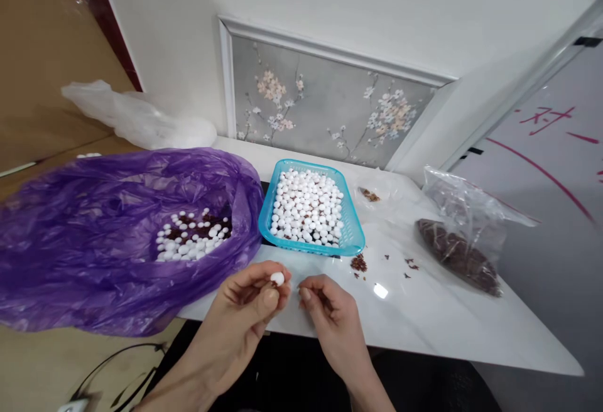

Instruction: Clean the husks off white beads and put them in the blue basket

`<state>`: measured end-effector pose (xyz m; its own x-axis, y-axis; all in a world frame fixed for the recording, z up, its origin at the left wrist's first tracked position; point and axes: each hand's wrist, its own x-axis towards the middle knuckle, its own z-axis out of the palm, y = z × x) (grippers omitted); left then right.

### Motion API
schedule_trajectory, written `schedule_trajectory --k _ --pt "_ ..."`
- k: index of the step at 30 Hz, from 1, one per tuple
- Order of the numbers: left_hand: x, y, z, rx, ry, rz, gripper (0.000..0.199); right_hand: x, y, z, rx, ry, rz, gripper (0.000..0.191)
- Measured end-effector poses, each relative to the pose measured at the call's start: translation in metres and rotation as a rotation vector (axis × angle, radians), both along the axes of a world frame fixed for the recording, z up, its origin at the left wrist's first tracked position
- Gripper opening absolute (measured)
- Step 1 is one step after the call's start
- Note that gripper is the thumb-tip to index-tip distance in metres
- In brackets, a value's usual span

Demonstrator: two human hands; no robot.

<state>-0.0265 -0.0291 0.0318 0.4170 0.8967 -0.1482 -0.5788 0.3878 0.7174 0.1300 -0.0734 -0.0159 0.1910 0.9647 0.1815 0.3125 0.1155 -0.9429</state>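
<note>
Between the thumb and fingers of my left hand (254, 305) is a small white ball (277, 279), with reddish-brown bits at its lower edge. My right hand (332, 314) is just to the right, thumb and forefinger pinched together; whatever the tips hold, if anything, is too small to make out. Beyond both hands stands a blue plastic basket (357, 236) full of similar white balls, some with brown specks among them. A little pile of reddish-brown flakes (358, 263) lies on the white table (424, 318) near the basket's right front corner.
On the left, an open purple plastic bag (108, 211) contains more white balls and dark brown bits. A clear bag of brown material (459, 255) lies at the right. Clear plastic with a few brown pieces (370, 195) is behind the flakes. A whiteboard (551, 211) borders the right side.
</note>
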Motion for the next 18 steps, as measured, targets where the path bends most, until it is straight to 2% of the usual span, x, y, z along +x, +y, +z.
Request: schedule_trajectory --k 3,7,18 --pt "-0.0033 -0.0009 0.0027 -0.049 -0.024 -0.032 0.024 -0.0001 -0.0002 -0.0001 0.003 -0.002 0.001 0.016" --pt "-0.0080 -0.0022 0.0057 -0.086 -0.042 -0.041 0.021 -0.0001 -0.0001 -0.0013 -0.002 -0.004 -0.002 0.015" --pt "-0.0092 -0.0043 0.0050 -0.021 -0.100 -0.035 0.017 -0.0009 -0.0001 0.0012 -0.019 -0.016 0.002 0.017"
